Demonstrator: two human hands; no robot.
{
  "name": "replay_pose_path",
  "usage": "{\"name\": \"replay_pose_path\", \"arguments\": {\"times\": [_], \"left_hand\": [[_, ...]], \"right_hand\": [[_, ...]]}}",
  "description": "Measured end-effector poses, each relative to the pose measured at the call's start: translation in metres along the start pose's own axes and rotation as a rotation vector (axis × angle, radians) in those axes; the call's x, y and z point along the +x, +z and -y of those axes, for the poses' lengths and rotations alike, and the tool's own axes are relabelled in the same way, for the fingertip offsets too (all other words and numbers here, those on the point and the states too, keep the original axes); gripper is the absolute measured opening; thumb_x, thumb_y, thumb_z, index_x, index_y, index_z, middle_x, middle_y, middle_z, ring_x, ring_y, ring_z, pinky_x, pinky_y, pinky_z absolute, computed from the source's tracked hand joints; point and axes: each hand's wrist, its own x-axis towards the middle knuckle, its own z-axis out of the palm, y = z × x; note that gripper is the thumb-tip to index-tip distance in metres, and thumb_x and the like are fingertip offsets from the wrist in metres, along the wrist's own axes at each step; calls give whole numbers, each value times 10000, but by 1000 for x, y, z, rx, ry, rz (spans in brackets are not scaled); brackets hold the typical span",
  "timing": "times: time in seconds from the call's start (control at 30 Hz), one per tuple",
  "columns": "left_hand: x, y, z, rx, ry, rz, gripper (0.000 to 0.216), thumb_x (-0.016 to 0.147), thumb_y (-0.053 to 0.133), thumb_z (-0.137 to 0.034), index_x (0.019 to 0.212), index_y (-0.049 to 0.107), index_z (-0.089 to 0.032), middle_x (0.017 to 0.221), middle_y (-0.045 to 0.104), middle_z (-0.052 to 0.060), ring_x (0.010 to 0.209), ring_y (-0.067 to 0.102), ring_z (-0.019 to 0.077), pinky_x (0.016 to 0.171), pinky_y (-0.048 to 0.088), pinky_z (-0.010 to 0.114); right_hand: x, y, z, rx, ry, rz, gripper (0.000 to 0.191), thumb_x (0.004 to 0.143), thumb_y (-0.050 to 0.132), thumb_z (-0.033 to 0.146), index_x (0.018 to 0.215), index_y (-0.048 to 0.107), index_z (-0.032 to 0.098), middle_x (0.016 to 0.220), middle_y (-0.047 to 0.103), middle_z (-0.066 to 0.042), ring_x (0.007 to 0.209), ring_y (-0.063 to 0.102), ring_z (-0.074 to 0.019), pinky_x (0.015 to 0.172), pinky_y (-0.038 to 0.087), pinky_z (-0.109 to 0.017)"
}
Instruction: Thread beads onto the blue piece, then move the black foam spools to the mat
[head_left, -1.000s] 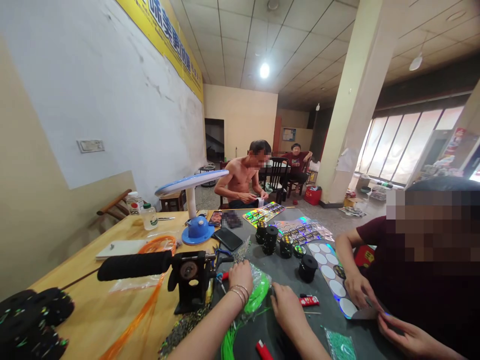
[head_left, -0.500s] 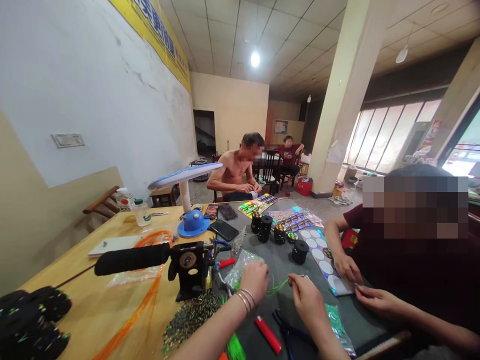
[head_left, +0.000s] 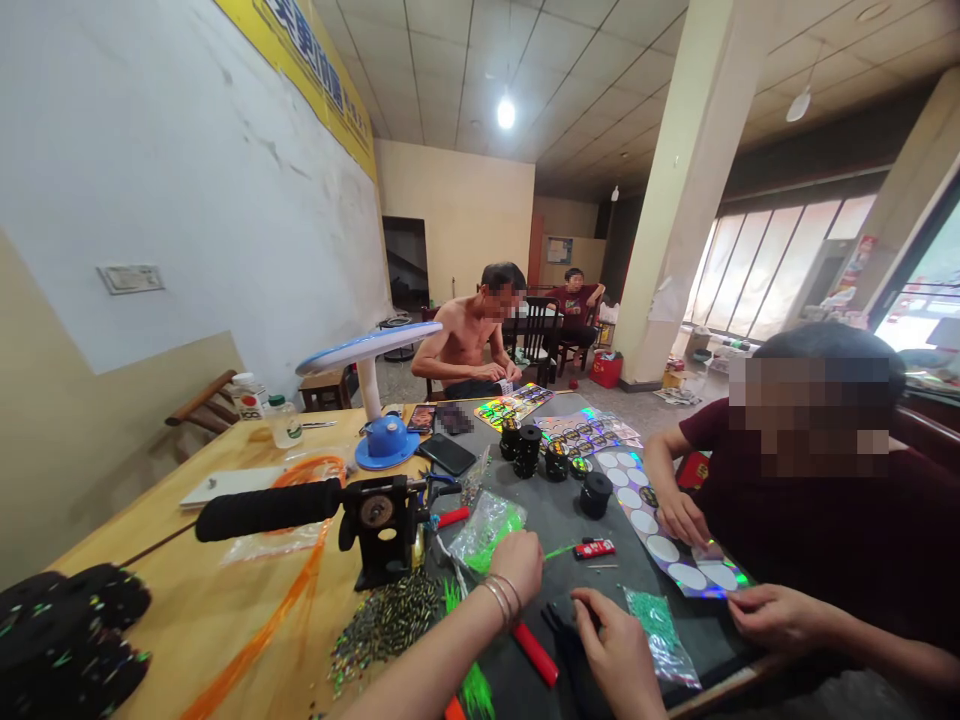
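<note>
My left hand, with bracelets at the wrist, is closed in front of a clear bag of bright green strands. A thin green strand sticks out to the right of its fingers, which seem to pinch it; the fingertips are hidden. My right hand is lower and to the right, its thumb and bent forefinger apart with nothing visible between them. Beside it lie dark-handled pliers. A red lighter lies above it, and a bag of teal beads is to its right.
A black-handled winding device stands left, near a pile of small metal pieces. Black spools stand farther back by sticker sheets. A co-worker's hands handle a sticker sheet at right. A blue-based lamp stands behind.
My right hand has let go of the green strands and moved down, toward the pliers. The red lighter now shows on the mat. The co-worker's hands have moved apart.
</note>
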Motion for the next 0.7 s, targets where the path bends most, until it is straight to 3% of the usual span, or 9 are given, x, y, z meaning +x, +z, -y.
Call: {"name": "replay_pose_path", "arguments": {"times": [0.1, 0.2, 0.27, 0.47, 0.57, 0.7], "left_hand": [[-10, -21, 14, -257, -57, 1, 140, 843, 575, -252, 789, 650, -146, 730, 637, 5, 714, 591, 133, 690, 452, 259], [-33, -38, 35, -501, -162, 5, 293, 809, 561, -426, 732, 615, -148, 579, 513, -51, 488, 445, 76, 480, 338, 205], [-54, -42, 50, -631, -232, -32, 386, 758, 563, -536, 725, 587, -152, 566, 457, -67, 446, 366, 59, 427, 249, 199], [-100, -26, 83, -791, -397, -234, 403, 698, 586, -576, 685, 528, -177, 545, 409, -76, 437, 366, 69, 435, 232, 212], [-107, -14, 87, -774, -421, -265, 256, 695, 658, -401, 648, 550, -174, 544, 493, -44, 476, 481, 100, 491, 335, 222], [-121, -10, 88, -753, -381, -265, 92, 724, 619, -198, 805, 634, -158, 767, 664, 32, 674, 625, 153, 641, 457, 244]], "right_hand": [[-4, 2, 17, 170, 46, 20, 360, 872, 462, 443, 926, 722, 201, 833, 752, -82, 742, 712, -225, 637, 555, -263], [-9, 11, 35, 307, 54, 83, 369, 858, 495, 473, 925, 725, 192, 793, 748, -77, 726, 707, -217, 656, 549, -246], [-12, 21, 47, 378, 46, 155, 377, 855, 505, 486, 919, 724, 185, 802, 745, -79, 730, 702, -213, 655, 542, -238], [-13, 53, 67, 468, 1, 317, 352, 841, 525, 458, 926, 718, 177, 777, 733, -74, 725, 692, -209, 648, 531, -238], [-9, 60, 68, 480, -13, 328, 347, 837, 525, 452, 925, 716, 177, 763, 731, -68, 711, 689, -207, 650, 535, -245], [-5, 58, 65, 445, 7, 291, 382, 817, 527, 485, 919, 719, 171, 722, 727, -64, 634, 674, -201, 587, 534, -247]]}}
